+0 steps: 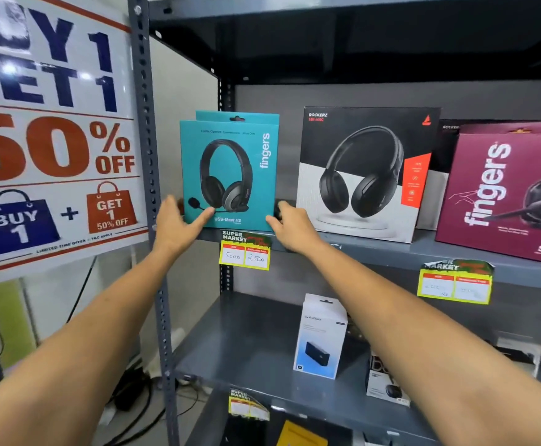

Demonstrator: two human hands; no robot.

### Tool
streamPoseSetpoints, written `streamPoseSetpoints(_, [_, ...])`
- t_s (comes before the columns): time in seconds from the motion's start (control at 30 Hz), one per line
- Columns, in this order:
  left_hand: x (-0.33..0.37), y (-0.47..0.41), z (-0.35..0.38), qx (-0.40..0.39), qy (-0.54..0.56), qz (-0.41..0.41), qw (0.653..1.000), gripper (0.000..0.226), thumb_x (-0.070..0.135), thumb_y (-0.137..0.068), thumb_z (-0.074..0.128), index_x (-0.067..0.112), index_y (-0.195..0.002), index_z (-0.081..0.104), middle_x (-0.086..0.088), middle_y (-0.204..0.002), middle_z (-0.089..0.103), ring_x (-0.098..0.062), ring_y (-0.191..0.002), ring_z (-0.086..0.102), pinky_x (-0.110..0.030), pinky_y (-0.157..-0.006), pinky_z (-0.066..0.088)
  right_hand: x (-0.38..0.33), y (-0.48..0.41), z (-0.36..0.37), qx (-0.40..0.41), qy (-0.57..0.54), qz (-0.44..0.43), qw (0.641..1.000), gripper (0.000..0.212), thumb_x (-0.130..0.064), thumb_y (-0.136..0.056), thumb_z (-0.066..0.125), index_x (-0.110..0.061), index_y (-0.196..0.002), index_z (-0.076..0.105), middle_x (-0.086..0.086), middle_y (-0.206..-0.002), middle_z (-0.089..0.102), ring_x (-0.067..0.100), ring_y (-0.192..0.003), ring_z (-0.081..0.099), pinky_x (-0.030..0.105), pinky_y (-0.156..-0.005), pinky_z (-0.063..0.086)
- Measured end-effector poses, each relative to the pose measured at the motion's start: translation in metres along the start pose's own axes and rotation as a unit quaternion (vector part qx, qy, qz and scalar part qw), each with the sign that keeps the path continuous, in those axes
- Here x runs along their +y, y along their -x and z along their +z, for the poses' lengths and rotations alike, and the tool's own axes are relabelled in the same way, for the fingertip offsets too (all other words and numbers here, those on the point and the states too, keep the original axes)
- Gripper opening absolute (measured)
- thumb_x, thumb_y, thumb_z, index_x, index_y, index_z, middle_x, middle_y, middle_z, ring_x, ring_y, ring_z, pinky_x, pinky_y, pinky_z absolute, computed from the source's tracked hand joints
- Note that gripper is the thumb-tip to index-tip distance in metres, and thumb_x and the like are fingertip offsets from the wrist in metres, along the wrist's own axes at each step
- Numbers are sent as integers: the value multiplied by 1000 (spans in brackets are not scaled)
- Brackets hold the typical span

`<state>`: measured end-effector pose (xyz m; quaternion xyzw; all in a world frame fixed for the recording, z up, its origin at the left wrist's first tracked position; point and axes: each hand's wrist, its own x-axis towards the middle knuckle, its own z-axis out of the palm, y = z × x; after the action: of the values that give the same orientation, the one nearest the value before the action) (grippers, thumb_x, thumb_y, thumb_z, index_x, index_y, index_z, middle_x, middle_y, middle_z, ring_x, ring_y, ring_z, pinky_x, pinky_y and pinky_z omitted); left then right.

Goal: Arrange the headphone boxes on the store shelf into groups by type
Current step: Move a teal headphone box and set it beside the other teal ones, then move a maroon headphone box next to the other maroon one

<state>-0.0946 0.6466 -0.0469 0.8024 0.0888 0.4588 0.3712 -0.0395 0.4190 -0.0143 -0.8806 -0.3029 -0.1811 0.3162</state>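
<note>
A teal headset box (230, 149) stands upright at the left end of the grey shelf (391, 252), with a second teal box (217, 115) right behind it. My left hand (179, 223) grips its lower left corner and my right hand (290, 225) its lower right corner. To the right stands a black-and-white headphone box (362, 175), with another like it (439, 175) partly hidden behind. A maroon headset box (504, 194) leans at the far right.
A slotted steel upright (148, 156) frames the shelf's left side, beside a large sale poster (53, 130). Yellow price tags (245, 252) hang from the shelf edge. On the lower shelf (246, 349) stand a white speaker box (320, 336) and other small boxes.
</note>
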Motion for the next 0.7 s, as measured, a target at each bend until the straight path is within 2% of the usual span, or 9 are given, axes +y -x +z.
streamPoseSetpoints(0.1, [-7,19,3,102,-19,-1,995,46,43,-75,77,8,-78,47,-15,-84,59,-23,-73,54,-28,-56,43,22,25,-21,13,40,-30,999,29,-20,-94,56,-2,-118,57,21,-113,67,35,-103,63,43,-88,53])
streamPoseSetpoints(0.17, [-2,39,12,148,-34,31,988,44,35,-77,77,9,-64,44,-14,-68,54,-29,-64,51,-31,-56,32,48,50,-44,31,111,-67,991,21,-19,-94,53,-4,-108,58,20,-99,68,40,-94,62,44,-80,52])
streamPoseSetpoints(0.23, [14,62,26,146,-44,63,986,44,32,-79,72,12,-57,40,-7,-57,48,-32,-57,50,-32,-57,29,72,75,-65,38,173,-94,980,19,-19,-95,50,-3,-104,55,20,-99,66,40,-94,60,44,-76,50])
streamPoseSetpoints(0.3, [42,86,52,94,-43,133,986,42,35,-80,63,15,-53,38,-1,-51,43,-27,-51,46,-33,-54,32,99,101,-88,53,198,-120,971,19,-20,-95,49,-3,-102,54,19,-101,65,39,-94,59,46,-75,50])
streamPoseSetpoints(0.4, [98,121,104,17,-2,266,964,37,35,-82,58,17,-54,41,4,-53,42,-19,-52,41,-32,-55,34,139,135,-124,84,217,-132,964,19,-22,-93,50,-5,-88,55,17,-86,65,39,-84,61,45,-66,50])
streamPoseSetpoints(0.47, [149,142,146,-24,47,303,951,33,33,-81,59,16,-57,45,5,-56,45,-17,-56,41,-30,-56,34,169,155,-157,121,221,-107,962,25,-26,-91,50,-8,-75,54,12,-73,62,35,-74,60,42,-59,50])
streamPoseSetpoints(0.57, [227,157,198,-93,120,292,944,24,29,-80,63,14,-66,49,6,-66,45,-15,-64,42,-28,-61,34,208,177,-203,239,186,-119,946,30,-23,-88,54,-6,-64,56,9,-62,59,29,-63,57,40,-59,50])
streamPoseSetpoints(0.63, [268,154,226,-104,155,278,942,20,26,-79,67,11,-77,54,2,-75,51,-15,-72,45,-27,-66,36,226,182,-230,310,147,-114,933,22,-18,-86,63,-5,-68,59,9,-70,61,23,-70,56,33,-67,48])
streamPoseSetpoints(0.7, [298,147,248,-114,179,233,949,32,30,-79,69,8,-97,56,-4,-93,55,-16,-85,50,-27,-78,41,241,180,-255,365,86,-60,925,19,-19,-82,71,-6,-80,58,8,-81,58,19,-76,51,23,-70,43])
